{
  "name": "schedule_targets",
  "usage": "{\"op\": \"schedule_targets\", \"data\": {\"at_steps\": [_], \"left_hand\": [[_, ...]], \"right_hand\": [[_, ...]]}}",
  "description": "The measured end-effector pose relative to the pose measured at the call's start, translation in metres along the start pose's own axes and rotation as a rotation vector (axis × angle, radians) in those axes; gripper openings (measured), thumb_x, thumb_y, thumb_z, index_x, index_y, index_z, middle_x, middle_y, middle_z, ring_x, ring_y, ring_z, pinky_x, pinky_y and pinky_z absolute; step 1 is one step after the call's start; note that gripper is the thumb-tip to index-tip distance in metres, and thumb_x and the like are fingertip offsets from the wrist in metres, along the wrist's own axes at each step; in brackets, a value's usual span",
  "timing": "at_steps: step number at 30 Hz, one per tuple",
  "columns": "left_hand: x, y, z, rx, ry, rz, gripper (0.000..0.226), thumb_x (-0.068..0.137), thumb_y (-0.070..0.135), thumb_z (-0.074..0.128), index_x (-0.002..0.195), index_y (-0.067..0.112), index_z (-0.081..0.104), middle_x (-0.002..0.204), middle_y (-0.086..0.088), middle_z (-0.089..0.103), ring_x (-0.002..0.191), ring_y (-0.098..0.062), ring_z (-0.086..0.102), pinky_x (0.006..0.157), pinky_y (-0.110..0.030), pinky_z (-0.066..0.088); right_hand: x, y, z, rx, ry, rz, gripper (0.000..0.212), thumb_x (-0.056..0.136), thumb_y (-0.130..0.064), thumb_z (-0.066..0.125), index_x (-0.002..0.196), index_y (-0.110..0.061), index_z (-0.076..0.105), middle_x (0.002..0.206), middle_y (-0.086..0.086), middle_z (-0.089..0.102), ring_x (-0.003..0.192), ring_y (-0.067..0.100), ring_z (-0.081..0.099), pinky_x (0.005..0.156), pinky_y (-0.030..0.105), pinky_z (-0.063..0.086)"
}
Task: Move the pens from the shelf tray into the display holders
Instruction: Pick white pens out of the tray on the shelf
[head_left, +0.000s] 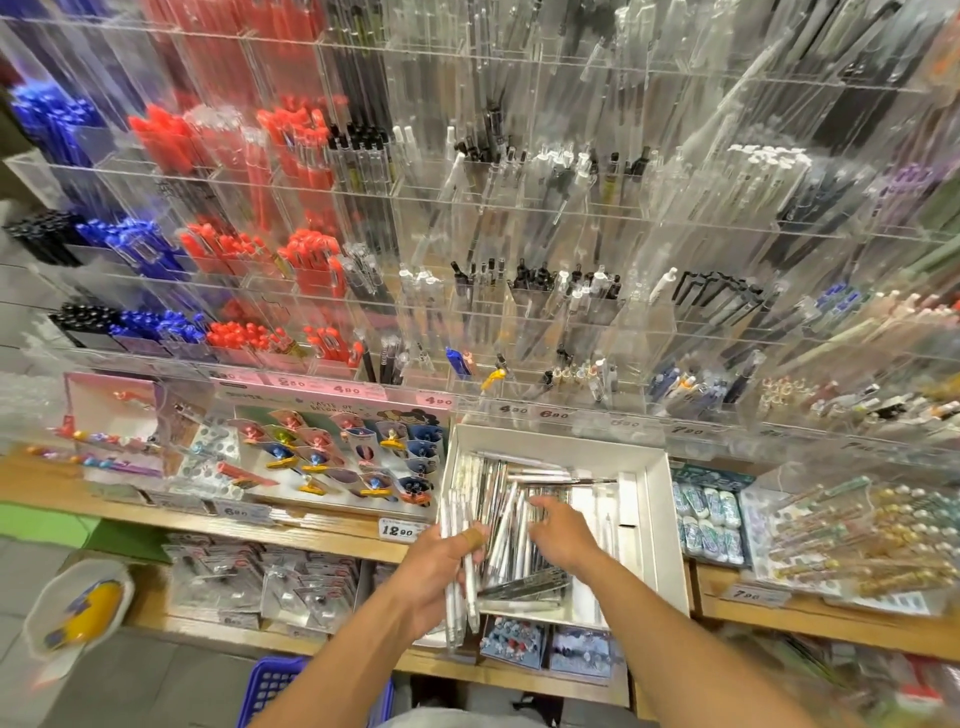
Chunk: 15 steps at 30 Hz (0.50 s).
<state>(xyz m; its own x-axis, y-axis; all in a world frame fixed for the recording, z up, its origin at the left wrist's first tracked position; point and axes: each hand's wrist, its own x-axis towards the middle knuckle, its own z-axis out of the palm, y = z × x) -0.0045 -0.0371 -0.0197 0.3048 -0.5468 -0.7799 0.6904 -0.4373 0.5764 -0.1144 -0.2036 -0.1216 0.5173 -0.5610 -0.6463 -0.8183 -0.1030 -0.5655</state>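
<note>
Task stage: early, by present evidence. The white tray (657, 499), lower centre of the frame, holds many loose pens (511, 512). The left hand (434, 564) grips a bundle of pens (460, 587) at the tray's left edge. The right hand (563, 532) reaches into the pile, fingers curled downward; whether it pinches 1 cannot be told. The clear holders (524, 291) above await stock.
</note>
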Motion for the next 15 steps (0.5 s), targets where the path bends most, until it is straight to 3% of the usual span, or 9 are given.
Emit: {"op": "schedule_targets", "data": {"at_steps": [4,7,11,15], "left_hand": [[0.002,-0.002,-0.004,-0.1,-0.064,-0.066,0.045,0.084,0.02,0.074,0.118,0.002,0.05,0.064,-0.003,0.058,0.056,-0.015,0.054,0.053,-0.028,0.05],[0.002,-0.002,-0.006,-0.139,-0.111,-0.101,0.032,0.091,0.012,0.068,0.116,0.001,0.052,0.068,-0.006,0.06,0.059,-0.019,0.058,0.056,-0.029,0.054],[0.005,0.0,-0.006,-0.144,-0.12,-0.089,0.028,0.094,0.006,0.061,0.12,-0.001,0.052,0.072,-0.007,0.063,0.058,-0.018,0.056,0.054,-0.028,0.052],[0.01,-0.001,-0.007,-0.097,-0.016,-0.064,0.025,0.094,0.009,0.064,0.115,-0.001,0.057,0.067,-0.004,0.062,0.055,-0.014,0.052,0.052,-0.027,0.049]], "right_hand": [[0.009,0.002,0.016,-0.094,0.017,-0.009,0.062,0.096,-0.007,0.049,0.152,-0.025,0.029,0.149,0.014,0.042,0.068,0.011,0.06,0.046,0.016,0.04],[0.011,-0.001,0.018,-0.18,0.018,-0.033,0.061,0.096,-0.009,0.047,0.151,-0.027,0.029,0.14,0.014,0.053,0.077,0.013,0.062,0.054,0.016,0.041],[0.015,-0.003,0.014,-0.231,0.075,-0.032,0.044,0.094,-0.014,0.054,0.137,-0.021,0.045,0.114,0.01,0.065,0.086,0.022,0.064,0.07,0.024,0.046],[0.011,-0.002,-0.001,-0.034,0.045,-0.006,0.011,0.097,-0.021,0.057,0.107,-0.02,0.054,0.096,0.004,0.063,0.07,0.013,0.058,0.059,0.025,0.046]]}}
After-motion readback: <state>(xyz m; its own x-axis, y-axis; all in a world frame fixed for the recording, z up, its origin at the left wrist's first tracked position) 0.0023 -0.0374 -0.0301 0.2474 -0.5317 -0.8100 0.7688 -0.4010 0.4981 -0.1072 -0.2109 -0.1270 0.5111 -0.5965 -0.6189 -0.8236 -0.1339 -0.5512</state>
